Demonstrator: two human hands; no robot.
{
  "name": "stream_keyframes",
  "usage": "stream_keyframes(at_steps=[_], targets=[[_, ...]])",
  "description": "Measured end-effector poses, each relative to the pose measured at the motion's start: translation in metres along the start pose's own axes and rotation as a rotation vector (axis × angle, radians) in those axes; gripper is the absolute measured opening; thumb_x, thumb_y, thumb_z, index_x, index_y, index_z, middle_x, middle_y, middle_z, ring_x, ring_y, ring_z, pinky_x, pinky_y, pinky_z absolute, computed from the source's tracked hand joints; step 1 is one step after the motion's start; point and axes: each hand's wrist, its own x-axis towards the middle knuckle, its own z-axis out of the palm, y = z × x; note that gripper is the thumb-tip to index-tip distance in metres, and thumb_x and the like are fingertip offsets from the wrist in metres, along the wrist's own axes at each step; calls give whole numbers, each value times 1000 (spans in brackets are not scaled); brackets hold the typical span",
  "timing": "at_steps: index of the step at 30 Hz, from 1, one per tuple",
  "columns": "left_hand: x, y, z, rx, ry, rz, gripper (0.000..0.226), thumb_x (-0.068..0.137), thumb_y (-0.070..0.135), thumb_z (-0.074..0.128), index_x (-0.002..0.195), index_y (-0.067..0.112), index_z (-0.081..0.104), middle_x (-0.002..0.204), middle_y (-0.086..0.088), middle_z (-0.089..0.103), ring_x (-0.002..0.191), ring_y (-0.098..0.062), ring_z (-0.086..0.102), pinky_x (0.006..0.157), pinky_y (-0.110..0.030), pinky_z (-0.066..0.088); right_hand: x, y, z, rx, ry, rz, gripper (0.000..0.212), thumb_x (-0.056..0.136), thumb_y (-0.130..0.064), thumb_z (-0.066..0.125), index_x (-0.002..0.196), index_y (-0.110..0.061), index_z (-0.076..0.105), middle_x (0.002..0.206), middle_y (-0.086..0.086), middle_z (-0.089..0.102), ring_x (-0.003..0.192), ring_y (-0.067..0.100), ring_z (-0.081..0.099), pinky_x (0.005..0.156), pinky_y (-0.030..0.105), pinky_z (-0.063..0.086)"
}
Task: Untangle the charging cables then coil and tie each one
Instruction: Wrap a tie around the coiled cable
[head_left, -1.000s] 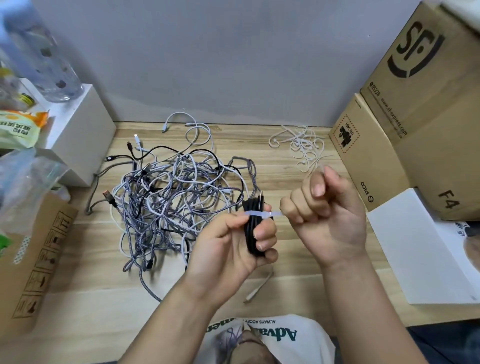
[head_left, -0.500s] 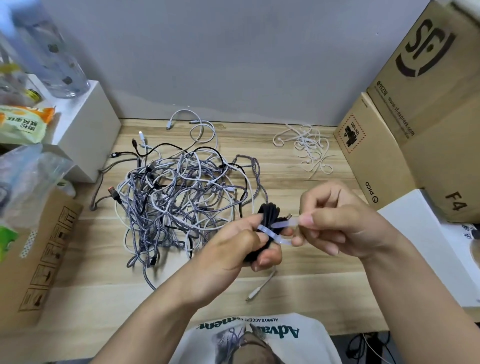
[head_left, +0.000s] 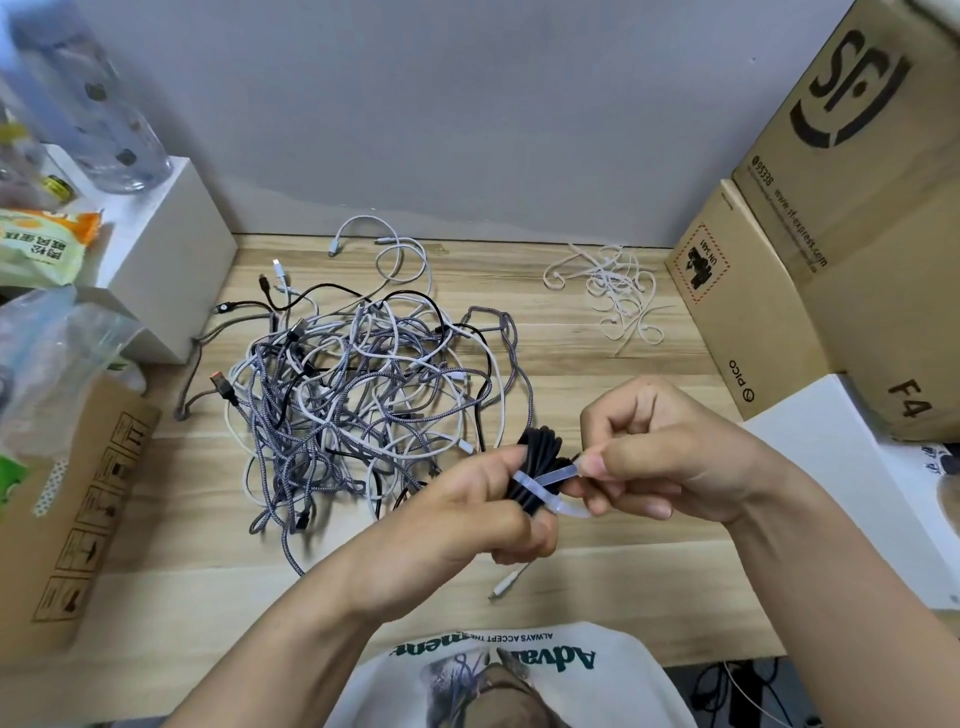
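My left hand (head_left: 483, 514) grips a coiled black cable (head_left: 540, 457) above the wooden table (head_left: 597, 364). A translucent white tie (head_left: 545, 480) is wrapped around the coil. My right hand (head_left: 670, 457) pinches one end of that tie between thumb and forefinger, just right of the coil. A big tangle of grey, white and black cables (head_left: 363, 395) lies on the table to the left of my hands. One white connector (head_left: 506, 584) lies under my left hand near the table's front edge.
A small heap of loose white ties (head_left: 615, 293) lies at the back right. Cardboard boxes (head_left: 831, 249) stand on the right, with a white box (head_left: 831, 467) in front. A white block (head_left: 166, 260) with a bottle (head_left: 93, 98) and another cardboard box (head_left: 72, 509) stand at left.
My right hand came down from a raised fist and took the tie's end beside the coil. The coil tilted in my left hand, with the tie wrapped across it.
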Motion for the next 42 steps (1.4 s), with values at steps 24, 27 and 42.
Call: stream_keyframes(at_steps=[24, 27, 42], targets=[[7, -12, -9, 629, 419, 90, 44, 75, 47, 62, 82, 3, 60, 73, -6, 66, 68, -16, 57, 61, -37, 44, -7, 4, 7, -287, 445, -176, 9, 67, -13, 65, 59, -11, 63, 46, 8, 45, 40, 8, 44, 43, 13, 34], [6, -9, -11, 432, 314, 61, 32, 79, 34, 63, 85, 3, 62, 79, -7, 72, 70, -10, 63, 58, -24, 43, -8, 4, 5, -247, 467, -186, 10, 66, -10, 65, 56, -10, 62, 47, 14, 49, 38, 8, 44, 41, 12, 35], [6, -6, -8, 194, 173, 27, 17, 83, 19, 52, 78, 2, 51, 57, 6, 49, 52, -4, 40, 50, -12, 31, -8, 2, 9, -455, 353, -152, 23, 83, -3, 67, 63, -13, 60, 48, 1, 38, 45, 10, 39, 52, 22, 44]])
